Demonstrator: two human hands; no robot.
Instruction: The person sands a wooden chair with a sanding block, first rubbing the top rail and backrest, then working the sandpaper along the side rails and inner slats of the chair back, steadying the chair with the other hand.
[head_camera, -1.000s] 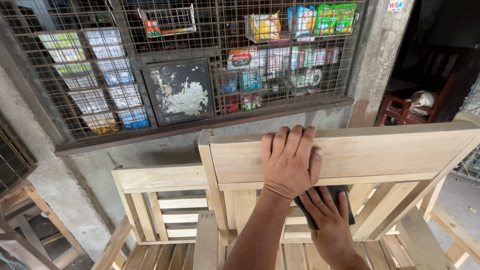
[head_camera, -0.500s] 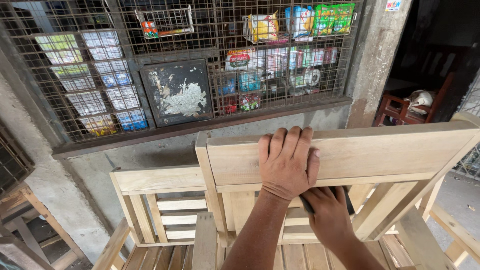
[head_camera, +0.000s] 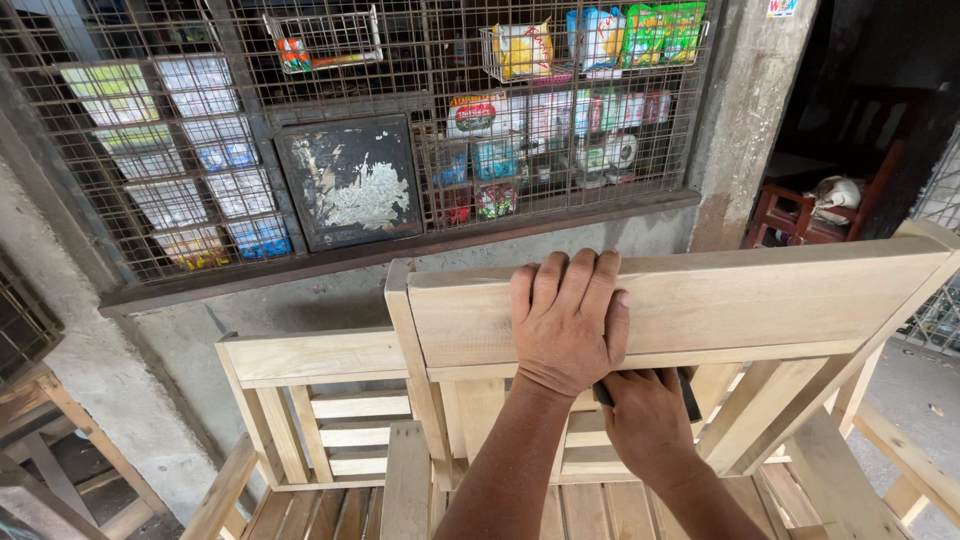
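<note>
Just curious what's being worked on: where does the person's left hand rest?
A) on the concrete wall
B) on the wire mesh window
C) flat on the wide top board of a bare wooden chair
C: the left hand lies flat on the pale top board, fingers over its upper edge.

Small shopfront with woodwork outside

Snack packets (head_camera: 520, 48) hang behind a wire grille (head_camera: 200, 120); bare-wood chairs (head_camera: 700, 300) stand below the grille.
</note>
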